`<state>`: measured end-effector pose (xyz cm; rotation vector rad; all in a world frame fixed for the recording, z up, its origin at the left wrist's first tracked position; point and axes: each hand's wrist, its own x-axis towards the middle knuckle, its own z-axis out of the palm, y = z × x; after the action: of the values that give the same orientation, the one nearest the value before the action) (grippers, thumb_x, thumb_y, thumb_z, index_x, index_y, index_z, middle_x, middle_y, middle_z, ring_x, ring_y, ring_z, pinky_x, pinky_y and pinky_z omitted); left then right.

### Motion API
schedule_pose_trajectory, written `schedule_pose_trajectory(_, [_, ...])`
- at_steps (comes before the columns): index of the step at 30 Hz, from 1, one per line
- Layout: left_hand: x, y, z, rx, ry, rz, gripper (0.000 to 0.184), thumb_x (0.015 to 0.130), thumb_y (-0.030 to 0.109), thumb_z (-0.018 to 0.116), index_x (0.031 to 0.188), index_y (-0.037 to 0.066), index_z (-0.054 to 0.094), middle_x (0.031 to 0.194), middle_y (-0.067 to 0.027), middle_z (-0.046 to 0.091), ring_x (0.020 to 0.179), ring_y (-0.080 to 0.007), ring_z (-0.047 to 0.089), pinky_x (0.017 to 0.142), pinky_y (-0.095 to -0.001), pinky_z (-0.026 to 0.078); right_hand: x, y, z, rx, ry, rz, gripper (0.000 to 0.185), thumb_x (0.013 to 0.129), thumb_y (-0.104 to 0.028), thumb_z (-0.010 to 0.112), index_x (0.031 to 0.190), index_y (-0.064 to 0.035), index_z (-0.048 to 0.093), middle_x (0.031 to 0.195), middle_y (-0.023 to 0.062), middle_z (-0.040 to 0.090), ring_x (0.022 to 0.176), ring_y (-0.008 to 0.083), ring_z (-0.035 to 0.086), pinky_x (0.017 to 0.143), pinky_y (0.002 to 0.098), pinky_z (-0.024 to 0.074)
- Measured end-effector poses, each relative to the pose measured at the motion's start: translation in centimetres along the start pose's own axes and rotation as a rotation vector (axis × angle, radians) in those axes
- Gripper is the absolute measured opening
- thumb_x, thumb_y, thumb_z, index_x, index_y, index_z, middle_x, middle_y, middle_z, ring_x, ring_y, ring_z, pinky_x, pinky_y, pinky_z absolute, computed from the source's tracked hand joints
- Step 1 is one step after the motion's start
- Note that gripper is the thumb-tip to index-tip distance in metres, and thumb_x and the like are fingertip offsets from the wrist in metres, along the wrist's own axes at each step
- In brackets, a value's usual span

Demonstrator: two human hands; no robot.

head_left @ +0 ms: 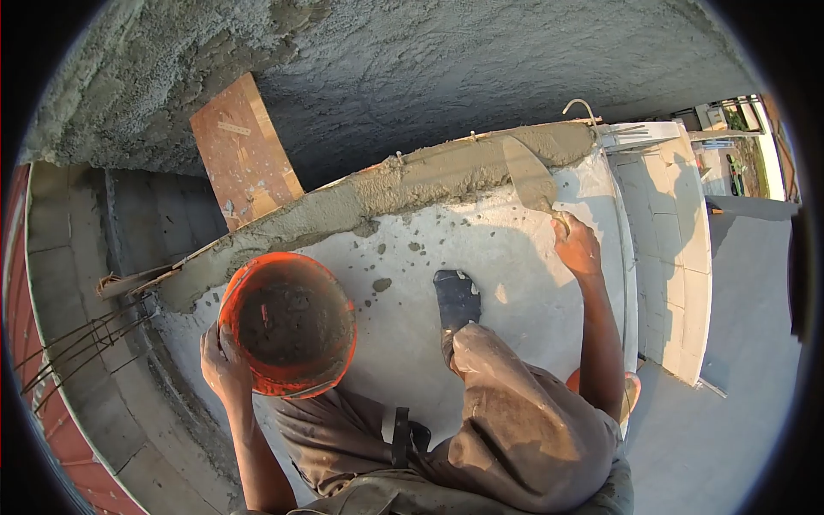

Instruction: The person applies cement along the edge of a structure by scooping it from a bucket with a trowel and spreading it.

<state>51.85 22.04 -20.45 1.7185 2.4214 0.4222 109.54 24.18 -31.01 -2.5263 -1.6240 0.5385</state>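
My right hand (578, 247) is wrapped round the handle of a trowel (530, 178). The pointed blade lies over the right part of a wet mortar strip (395, 184) that runs along the ledge's far edge. My left hand (227, 365) grips the left side of an orange bucket (350, 343), fingers at its rim. Grey mortar (287, 319) sits inside the bucket, which is tipped somewhat toward me. Mortar spots dot the pale slab (412, 335) between the bucket and the trowel.
A wooden board (245, 146) leans at the far edge, left of centre. Bare steel bars (81, 348) stick out at left. A rough plastered wall (498, 60) rises beyond. A hooked rod (582, 107) stands at the strip's right end. My dark-shod foot (457, 299) rests on the slab.
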Motion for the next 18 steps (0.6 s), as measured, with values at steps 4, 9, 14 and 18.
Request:
schedule_pose_trajectory(4, [0.0,0.2,-0.1,0.028,-0.009,-0.012,0.029,0.102,0.021,0.054,0.114,-0.001,0.068,0.106,-0.0186,0.068,0.096,-0.0380,0.066,0.083,-0.0429,0.050,3.1,4.1,-0.3,0.099,0.065,0.040,0.033,0.098,-0.031,0.058,0.116,-0.0050,0.068,0.104,0.0237,0.071,0.099,0.0446,0.067,0.084,0.0494,0.0526])
schedule_pose_trajectory(9, [-0.3,-0.1,-0.1,0.029,-0.006,-0.013,0.029,0.102,0.022,0.054,0.114,-0.001,0.068,0.106,-0.0188,0.068,0.096,-0.0381,0.066,0.083,-0.0430,0.050,4.4,7.0,-0.1,0.089,0.208,0.118,0.030,0.098,-0.028,0.060,0.113,-0.0028,0.069,0.095,0.0231,0.072,0.091,0.0423,0.069,0.077,0.0464,0.0523])
schedule_pose_trajectory(14, [-0.4,0.4,0.0,0.023,-0.002,-0.015,0.029,0.102,0.021,0.054,0.115,-0.002,0.068,0.105,-0.0189,0.068,0.095,-0.0377,0.066,0.083,-0.0431,0.051,-1.8,0.1,-4.2,0.427,-0.178,-0.003,0.032,0.093,-0.026,0.068,0.111,-0.0001,0.069,0.086,0.0174,0.070,0.075,0.0276,0.067,0.071,0.0376,0.0512])
schedule_pose_trajectory(18, [-1.2,2.8,0.2,-0.050,-0.027,0.031,0.027,0.101,0.018,0.055,0.115,-0.002,0.068,0.106,-0.0188,0.067,0.094,-0.0371,0.066,0.084,-0.0432,0.051,-5.6,-8.4,-4.7,0.301,-0.330,-0.465,0.037,0.089,-0.024,0.070,0.119,-0.0029,0.066,0.099,0.0155,0.071,0.087,0.0284,0.069,0.079,0.0373,0.0526])
